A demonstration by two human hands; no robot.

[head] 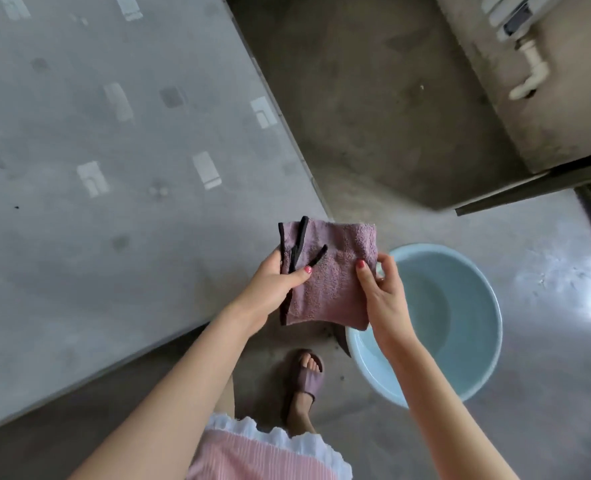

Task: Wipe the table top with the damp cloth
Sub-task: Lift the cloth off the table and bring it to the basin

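Note:
A folded mauve cloth (332,268) with black edging hangs in the air just off the table's near right corner. My left hand (276,282) grips its left edge, thumb on top. My right hand (384,289) pinches its right edge between thumb and fingers. The table top (114,168) is grey with pale rectangular patterns and fills the left of the view. The cloth does not touch it.
A light blue basin (474,327) with water stands on the concrete floor to the right, partly under my right hand. My foot in a mauve slipper (304,379) is below the cloth. A wall with a white pipe (529,74) is at the upper right.

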